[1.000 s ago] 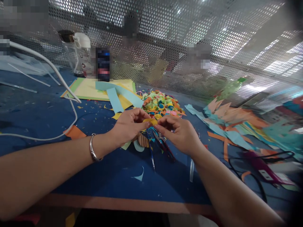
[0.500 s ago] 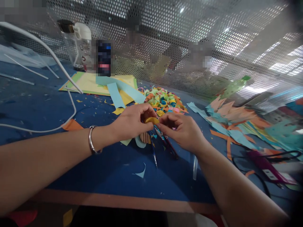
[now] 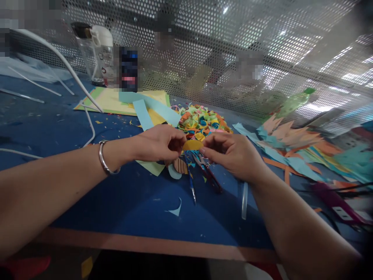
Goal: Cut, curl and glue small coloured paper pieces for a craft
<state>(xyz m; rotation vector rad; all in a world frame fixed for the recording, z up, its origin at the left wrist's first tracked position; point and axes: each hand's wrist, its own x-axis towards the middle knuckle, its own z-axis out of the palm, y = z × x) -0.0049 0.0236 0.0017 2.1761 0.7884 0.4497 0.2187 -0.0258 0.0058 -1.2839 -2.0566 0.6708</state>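
Note:
Both hands meet above the blue table [image 3: 131, 202], pinching one small yellow paper piece [image 3: 192, 145] between them. My left hand [image 3: 159, 143], a silver bracelet on its wrist, grips the piece's left end with thumb and fingers closed. My right hand [image 3: 233, 153] pinches the right end. Just behind the hands lies a heap of small curled coloured paper pieces [image 3: 202, 122]. Under the hands lie scissors [image 3: 210, 177], a blue pen [image 3: 190, 186] and a light green scrap [image 3: 153, 167].
Yellow and green sheets with light blue strips [image 3: 140, 105] lie at the back left beside a clear bottle [image 3: 97, 54]. Orange and teal offcuts [image 3: 294, 149] cover the right side. A white cable [image 3: 72, 81] crosses the left. A perforated metal screen [image 3: 233, 46] closes the back.
Both hands have risen slightly with the yellow piece and spread it a little wider between them. The view shifted a bit to the right.

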